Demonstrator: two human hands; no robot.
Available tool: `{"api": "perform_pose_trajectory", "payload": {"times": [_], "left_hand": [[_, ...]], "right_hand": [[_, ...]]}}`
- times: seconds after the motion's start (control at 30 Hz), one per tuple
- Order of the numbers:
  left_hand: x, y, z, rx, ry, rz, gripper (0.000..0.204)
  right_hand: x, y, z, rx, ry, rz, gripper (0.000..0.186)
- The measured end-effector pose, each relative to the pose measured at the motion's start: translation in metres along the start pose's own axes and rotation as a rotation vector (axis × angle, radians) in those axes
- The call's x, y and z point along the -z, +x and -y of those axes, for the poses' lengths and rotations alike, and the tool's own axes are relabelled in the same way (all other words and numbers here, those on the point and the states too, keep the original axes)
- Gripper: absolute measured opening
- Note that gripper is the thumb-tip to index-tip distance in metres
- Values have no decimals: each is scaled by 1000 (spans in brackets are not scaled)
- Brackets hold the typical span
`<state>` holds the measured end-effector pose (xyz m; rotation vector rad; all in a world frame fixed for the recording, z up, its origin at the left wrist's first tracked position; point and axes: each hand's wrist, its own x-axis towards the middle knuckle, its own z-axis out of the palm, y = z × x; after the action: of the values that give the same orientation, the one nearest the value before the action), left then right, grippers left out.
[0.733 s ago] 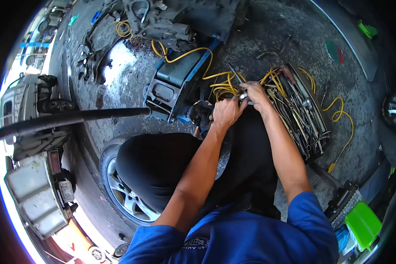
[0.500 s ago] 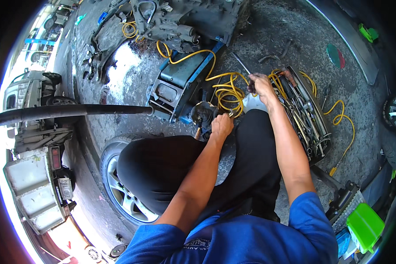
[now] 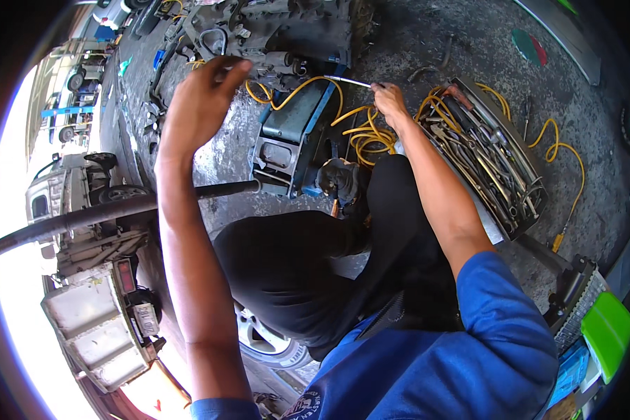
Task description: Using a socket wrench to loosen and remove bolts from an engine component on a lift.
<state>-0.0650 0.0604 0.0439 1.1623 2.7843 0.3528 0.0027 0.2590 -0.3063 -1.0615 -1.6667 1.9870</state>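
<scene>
Grey floor (image 3: 490, 49) held one grey metal toolbox (image 3: 509, 133). The right hand (image 3: 392, 105) gripped one thin silver rod (image 3: 348, 81); the left hand (image 3: 201, 108) had thumb and fingers apart.

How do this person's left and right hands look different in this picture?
The left hand appears empty, while the right hand grips a slim metal rod. The left hand looks larger in the picture than the right hand. The left hand shows left of the blue jack; the right hand shows to its right. Both are bare.
</scene>
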Motion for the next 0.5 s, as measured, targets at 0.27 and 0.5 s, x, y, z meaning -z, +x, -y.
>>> {"api": "perform_pose_trajectory", "payload": {"times": [0.27,0.5], "left_hand": [[-113,21,67,18,36,533,55],[-248,70,179,59,191,-109,52]], "right_hand": [[15,-6,12,182,-116,-162,31],[-32,-13,27,347,-202,-53,32]]}}
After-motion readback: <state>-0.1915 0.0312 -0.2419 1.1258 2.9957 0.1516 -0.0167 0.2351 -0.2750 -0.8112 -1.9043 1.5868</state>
